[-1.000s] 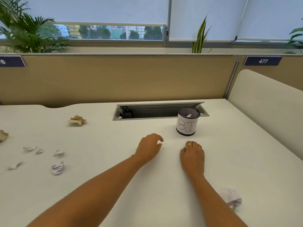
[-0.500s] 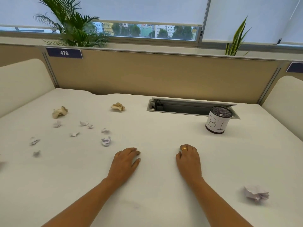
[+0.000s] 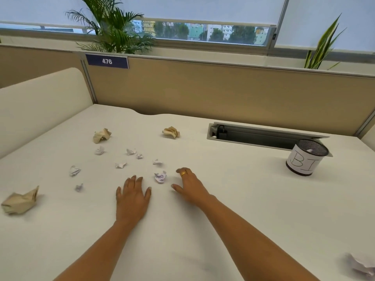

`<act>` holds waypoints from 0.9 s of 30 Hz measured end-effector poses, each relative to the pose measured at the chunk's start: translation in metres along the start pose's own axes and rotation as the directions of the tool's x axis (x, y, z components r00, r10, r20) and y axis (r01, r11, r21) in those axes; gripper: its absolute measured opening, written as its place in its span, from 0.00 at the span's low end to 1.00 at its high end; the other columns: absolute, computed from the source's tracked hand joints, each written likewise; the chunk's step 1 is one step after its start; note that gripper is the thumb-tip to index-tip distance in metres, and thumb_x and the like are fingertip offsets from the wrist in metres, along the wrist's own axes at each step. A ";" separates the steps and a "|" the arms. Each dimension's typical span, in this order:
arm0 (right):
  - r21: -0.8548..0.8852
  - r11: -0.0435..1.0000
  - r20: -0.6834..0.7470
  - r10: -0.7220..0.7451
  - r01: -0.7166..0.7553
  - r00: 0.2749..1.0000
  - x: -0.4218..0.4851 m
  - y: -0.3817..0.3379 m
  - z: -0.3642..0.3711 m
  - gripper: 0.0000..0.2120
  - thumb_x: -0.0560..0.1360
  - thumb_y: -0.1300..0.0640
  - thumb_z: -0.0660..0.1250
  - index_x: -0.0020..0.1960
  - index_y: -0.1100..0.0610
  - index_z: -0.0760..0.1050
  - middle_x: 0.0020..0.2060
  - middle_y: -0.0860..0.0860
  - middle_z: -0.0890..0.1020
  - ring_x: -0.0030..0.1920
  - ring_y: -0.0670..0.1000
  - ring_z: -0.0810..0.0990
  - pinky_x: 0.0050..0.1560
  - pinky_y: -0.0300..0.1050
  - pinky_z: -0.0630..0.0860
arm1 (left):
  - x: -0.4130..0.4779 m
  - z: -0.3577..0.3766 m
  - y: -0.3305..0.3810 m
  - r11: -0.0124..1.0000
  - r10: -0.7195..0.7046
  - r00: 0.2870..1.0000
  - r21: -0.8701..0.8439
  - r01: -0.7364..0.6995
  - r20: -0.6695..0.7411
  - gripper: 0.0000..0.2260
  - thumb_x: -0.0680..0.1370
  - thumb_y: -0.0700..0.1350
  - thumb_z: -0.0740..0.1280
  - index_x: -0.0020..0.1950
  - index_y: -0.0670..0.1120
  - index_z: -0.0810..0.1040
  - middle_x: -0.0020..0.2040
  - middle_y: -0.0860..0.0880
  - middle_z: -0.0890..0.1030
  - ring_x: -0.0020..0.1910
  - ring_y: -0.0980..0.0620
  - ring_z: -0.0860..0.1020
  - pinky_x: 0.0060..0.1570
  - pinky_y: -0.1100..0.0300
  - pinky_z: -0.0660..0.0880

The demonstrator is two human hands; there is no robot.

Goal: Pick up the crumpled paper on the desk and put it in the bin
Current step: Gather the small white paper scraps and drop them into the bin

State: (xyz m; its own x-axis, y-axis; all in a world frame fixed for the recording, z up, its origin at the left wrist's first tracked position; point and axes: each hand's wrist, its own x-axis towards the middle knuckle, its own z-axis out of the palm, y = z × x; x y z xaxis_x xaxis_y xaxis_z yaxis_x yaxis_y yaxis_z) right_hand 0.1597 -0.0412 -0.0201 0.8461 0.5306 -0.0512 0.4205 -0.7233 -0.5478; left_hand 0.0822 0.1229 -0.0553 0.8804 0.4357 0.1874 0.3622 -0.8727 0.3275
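Fingers of the right hand (image 3: 189, 186) are spread and curled, holding nothing, and the nearest crumpled paper (image 3: 160, 177) lies just to their left — between thumb and forefinger tips. Left hand (image 3: 133, 196) rests flat, empty, slightly farther; bin (image 3: 306, 159) stands well right.

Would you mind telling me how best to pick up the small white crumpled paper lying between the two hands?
Pinch the small white crumpled paper across its raised folds from above; the right hand is nearest, open beside it.

White desk (image 3: 243, 199); tan partition (image 3: 203, 92) behind; window (image 3: 203, 31) with lowered blinds; daylight outside.
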 end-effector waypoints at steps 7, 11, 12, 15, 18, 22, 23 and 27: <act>0.000 1.000 0.151 0.021 -0.022 0.988 0.046 -0.034 0.008 0.28 0.80 0.52 0.57 0.76 0.55 0.50 0.77 0.56 0.48 0.75 0.58 0.55 0.73 0.50 0.57 | -0.001 0.003 0.000 1.000 0.003 1.000 0.014 -0.003 -0.015 0.32 0.72 0.59 0.44 0.65 0.42 0.72 0.67 0.41 0.74 0.68 0.42 0.70 0.66 0.40 0.63; -0.041 0.999 0.180 0.015 -0.008 0.984 0.062 -0.042 0.010 0.28 0.81 0.48 0.53 0.76 0.54 0.48 0.77 0.55 0.44 0.77 0.57 0.46 0.76 0.52 0.49 | -0.001 -0.001 0.003 0.999 -0.021 0.999 0.046 0.018 0.048 0.28 0.72 0.56 0.48 0.60 0.42 0.75 0.61 0.40 0.78 0.63 0.42 0.76 0.60 0.39 0.70; -0.063 0.998 0.187 0.011 0.001 0.982 0.064 -0.044 0.010 0.28 0.81 0.47 0.52 0.76 0.53 0.47 0.77 0.55 0.44 0.77 0.57 0.44 0.76 0.53 0.48 | -0.002 -0.003 0.004 0.998 -0.028 0.998 0.060 0.025 0.062 0.27 0.73 0.55 0.49 0.59 0.41 0.77 0.59 0.40 0.80 0.60 0.42 0.77 0.58 0.38 0.72; -0.146 0.988 0.220 -0.019 0.052 0.975 0.069 -0.050 0.012 0.28 0.80 0.46 0.52 0.76 0.52 0.47 0.77 0.54 0.44 0.77 0.57 0.42 0.76 0.55 0.48 | -0.003 -0.005 0.006 0.996 -0.031 0.997 0.081 0.024 0.078 0.25 0.73 0.55 0.50 0.58 0.42 0.77 0.58 0.41 0.80 0.59 0.42 0.78 0.56 0.39 0.73; -0.217 0.971 0.274 -0.035 0.097 0.961 0.072 -0.050 0.016 0.29 0.80 0.45 0.53 0.76 0.51 0.47 0.77 0.53 0.44 0.77 0.57 0.43 0.76 0.57 0.49 | -0.003 -0.005 0.006 0.994 -0.019 0.997 0.109 0.010 0.076 0.25 0.73 0.54 0.51 0.56 0.42 0.78 0.57 0.41 0.81 0.58 0.42 0.79 0.55 0.39 0.74; -0.261 0.959 0.312 -0.023 0.109 0.950 0.070 -0.045 0.019 0.31 0.79 0.44 0.55 0.76 0.56 0.49 0.77 0.54 0.47 0.77 0.56 0.46 0.77 0.55 0.49 | -0.002 -0.005 0.006 0.993 -0.016 0.997 0.120 0.007 0.078 0.25 0.72 0.54 0.51 0.56 0.42 0.78 0.56 0.41 0.82 0.56 0.42 0.80 0.54 0.39 0.74; -0.256 0.960 0.316 -0.027 0.112 0.948 0.068 -0.044 0.018 0.32 0.79 0.44 0.55 0.76 0.57 0.49 0.77 0.54 0.47 0.77 0.55 0.46 0.77 0.53 0.48 | -0.002 -0.004 0.005 0.993 -0.014 0.997 0.118 0.005 0.082 0.25 0.72 0.54 0.51 0.56 0.42 0.78 0.56 0.41 0.82 0.57 0.42 0.80 0.54 0.39 0.74; -0.214 0.967 0.362 -0.055 0.140 0.931 0.058 -0.040 0.009 0.27 0.80 0.54 0.57 0.75 0.59 0.53 0.77 0.55 0.50 0.77 0.53 0.48 0.76 0.46 0.49 | -0.003 -0.004 0.004 0.991 -0.013 0.997 0.131 0.002 0.082 0.25 0.72 0.55 0.51 0.55 0.42 0.79 0.56 0.41 0.82 0.56 0.42 0.80 0.54 0.39 0.74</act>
State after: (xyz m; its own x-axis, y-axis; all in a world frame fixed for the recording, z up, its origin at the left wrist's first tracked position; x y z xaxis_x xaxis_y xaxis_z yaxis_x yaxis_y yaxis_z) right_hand 0.1889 0.0227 -0.0085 0.6460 0.6931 -0.3197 0.5950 -0.7197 -0.3579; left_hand 0.0804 0.1188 -0.0509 0.8976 0.4278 0.1065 0.4014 -0.8930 0.2034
